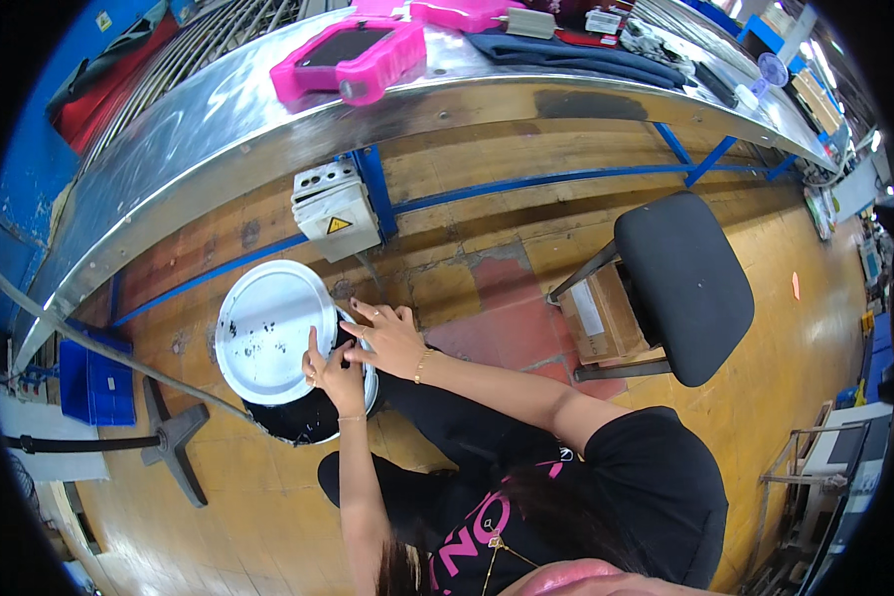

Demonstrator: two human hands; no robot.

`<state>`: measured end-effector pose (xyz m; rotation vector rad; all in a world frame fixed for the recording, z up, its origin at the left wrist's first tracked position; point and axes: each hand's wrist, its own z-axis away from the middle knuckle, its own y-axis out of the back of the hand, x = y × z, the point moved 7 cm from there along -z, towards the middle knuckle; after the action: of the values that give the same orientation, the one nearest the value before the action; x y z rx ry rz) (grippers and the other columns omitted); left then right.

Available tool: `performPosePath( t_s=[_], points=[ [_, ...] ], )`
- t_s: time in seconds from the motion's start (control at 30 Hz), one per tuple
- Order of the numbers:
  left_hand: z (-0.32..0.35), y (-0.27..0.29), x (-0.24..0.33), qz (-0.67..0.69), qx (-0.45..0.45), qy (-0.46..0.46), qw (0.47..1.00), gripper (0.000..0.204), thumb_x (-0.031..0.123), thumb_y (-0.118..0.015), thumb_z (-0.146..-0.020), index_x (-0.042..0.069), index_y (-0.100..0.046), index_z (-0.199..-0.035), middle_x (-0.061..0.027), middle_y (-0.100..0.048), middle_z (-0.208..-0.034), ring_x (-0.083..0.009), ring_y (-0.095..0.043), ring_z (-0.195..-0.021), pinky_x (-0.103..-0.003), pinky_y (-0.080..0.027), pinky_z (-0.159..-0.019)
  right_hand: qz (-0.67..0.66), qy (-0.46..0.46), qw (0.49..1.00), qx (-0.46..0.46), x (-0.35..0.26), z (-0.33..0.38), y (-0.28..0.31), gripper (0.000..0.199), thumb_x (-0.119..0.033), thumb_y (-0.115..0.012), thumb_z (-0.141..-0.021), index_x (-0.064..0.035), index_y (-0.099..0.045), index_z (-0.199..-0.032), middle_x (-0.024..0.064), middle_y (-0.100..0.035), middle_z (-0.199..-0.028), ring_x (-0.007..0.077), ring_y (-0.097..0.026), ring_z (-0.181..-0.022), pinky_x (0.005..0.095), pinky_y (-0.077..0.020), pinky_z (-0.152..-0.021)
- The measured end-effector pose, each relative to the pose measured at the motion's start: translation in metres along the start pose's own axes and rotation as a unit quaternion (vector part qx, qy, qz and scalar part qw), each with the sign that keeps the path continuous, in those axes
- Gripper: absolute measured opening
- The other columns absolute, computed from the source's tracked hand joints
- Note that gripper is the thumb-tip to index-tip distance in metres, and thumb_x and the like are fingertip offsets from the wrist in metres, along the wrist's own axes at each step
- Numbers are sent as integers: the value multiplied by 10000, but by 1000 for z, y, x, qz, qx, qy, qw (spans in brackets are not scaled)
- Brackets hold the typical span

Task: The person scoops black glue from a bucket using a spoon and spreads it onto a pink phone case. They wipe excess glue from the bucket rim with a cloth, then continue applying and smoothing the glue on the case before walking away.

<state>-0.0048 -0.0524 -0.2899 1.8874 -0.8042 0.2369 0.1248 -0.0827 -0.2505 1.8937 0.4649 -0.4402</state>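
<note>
A white round lid point(276, 323) with black smudges lies off-centre over a white-rimmed bucket point(372, 392). Dark contents or dark stains point(303, 419) show below the lid's near edge; I cannot tell which. My left hand point(338, 379) is at the lid's right edge with its index finger raised and other fingers partly bent. Just beyond it, over the bucket's right side, my right hand point(389, 340) has its fingers spread. Neither hand visibly holds anything, and whether the fingertips touch the lid is unclear.
A metal-topped bench point(209, 119) carries a pink-cased device point(353, 60) and dark folded cloth point(566, 62). Below hangs a grey electrical box point(336, 211). A black chair point(685, 288) and cardboard box point(606, 316) stand right; a chair base point(174, 437) and blue bin point(96, 382) are left.
</note>
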Motion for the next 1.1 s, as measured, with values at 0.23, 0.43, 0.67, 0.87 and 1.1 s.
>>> performPosePath(
  t_s=[0.23,0.43,0.67,0.87,1.1],
  points=[
    [-2,29,-5,-45,-19,-11,999,132,209,-798,-677,153,-770,-794,-11,-399,-1450,-351,-353,-1205,-511,-275,-943,7,71,997,17,-10,-32,321,276,-202,-699,-792,-74,-650,-1032,92,-687,-992,183,-666,-836,307,-516,-774],
    [-5,20,18,-23,-26,-35,999,114,198,-802,-673,154,-771,-774,-1,-400,-1445,-350,-342,-1214,-518,-259,-951,431,-182,851,239,248,-110,578,632,-534,-533,-889,13,-537,-1206,263,-617,-1109,405,-571,-1075,452,-453,-930],
    [-3,21,15,-30,-25,-35,999,123,202,-806,-663,156,-772,-772,9,-409,-1440,-335,-340,-1218,-501,-250,-955,329,-201,922,22,332,-158,558,615,-94,-526,-875,-256,-305,-1426,141,-605,-904,222,-577,-728,374,-469,-741],
    [-3,28,10,-41,-27,-48,998,123,205,-806,-662,160,-773,-772,11,-422,-1433,-325,-342,-1216,-488,-250,-949,265,-152,950,68,309,-162,541,730,16,-511,-829,-280,-254,-1445,36,-411,-686,173,-463,-621,359,-408,-624],
    [-4,27,11,-41,-27,-49,998,120,207,-805,-663,167,-774,-773,12,-430,-1425,-318,-343,-1214,-486,-249,-944,211,-116,969,56,300,-147,560,778,-189,-632,-841,-235,-225,-1502,103,-587,-1025,242,-583,-890,345,-464,-807]
  ],
)
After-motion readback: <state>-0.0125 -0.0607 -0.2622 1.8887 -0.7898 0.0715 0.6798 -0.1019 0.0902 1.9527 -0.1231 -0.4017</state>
